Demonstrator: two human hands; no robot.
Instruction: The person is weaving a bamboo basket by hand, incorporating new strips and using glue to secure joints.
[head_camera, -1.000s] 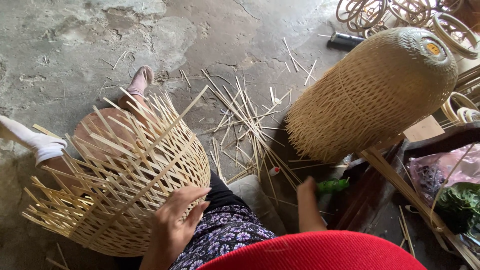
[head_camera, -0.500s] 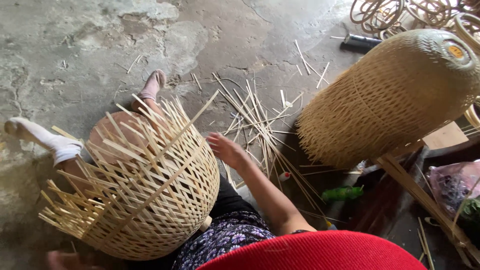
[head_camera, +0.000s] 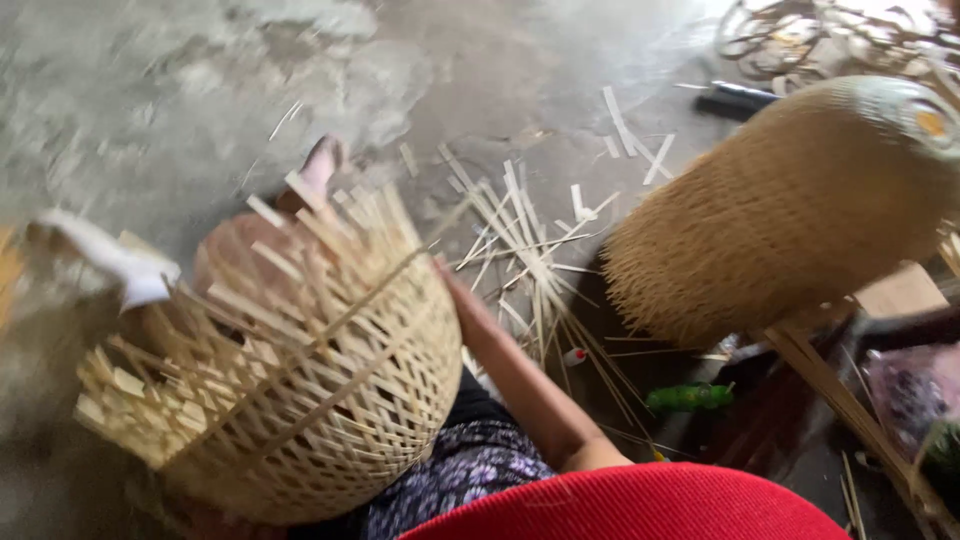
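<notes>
A half-woven bamboo basket (head_camera: 300, 400) lies on its side over my bent knee, with loose strip ends sticking out to the left and top. My right hand (head_camera: 458, 292) reaches along the basket's right side, and its fingers are hidden behind the weave. My forearm (head_camera: 525, 385) runs back toward my body. My left hand is out of sight. The picture is blurred by motion.
A large finished woven basket (head_camera: 800, 200) rests on a wooden frame (head_camera: 850, 400) at the right. Loose bamboo strips (head_camera: 530, 250) are scattered on the concrete floor between the baskets. A green object (head_camera: 690, 398) lies below them. Wire rings (head_camera: 820, 30) and a dark tool (head_camera: 735, 100) sit at the top right.
My right hand has swung from beside my leg up to the basket's right side. My left hand has left the basket's front and dropped out of view.
</notes>
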